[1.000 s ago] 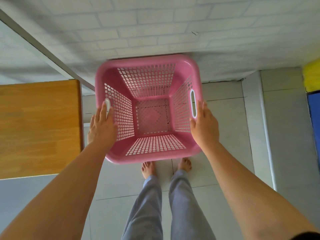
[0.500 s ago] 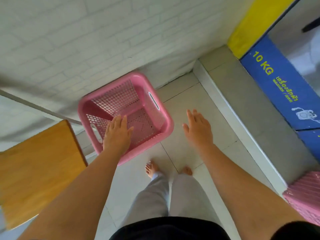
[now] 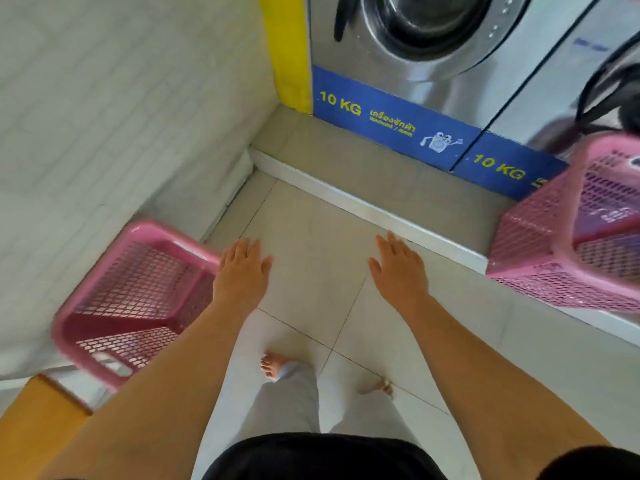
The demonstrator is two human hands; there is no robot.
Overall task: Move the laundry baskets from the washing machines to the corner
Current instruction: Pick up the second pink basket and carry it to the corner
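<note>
An empty pink laundry basket sits on the floor at the lower left, against the white brick wall. My left hand hovers just right of its rim, fingers spread, holding nothing. My right hand is out over the floor tiles, flat and empty. A second pink basket stands on the raised step at the right, in front of the washing machines; something pale lies inside it.
A white-edged raised step runs diagonally below the machines with blue "10 KG" panels. A wooden table corner sits at the bottom left beside the first basket. My bare feet stand on the grey floor tiles in the middle.
Both hands let go of the pink basket, which now rests by the wall. My view has swung right, bringing the washing machines and the second basket into sight.
</note>
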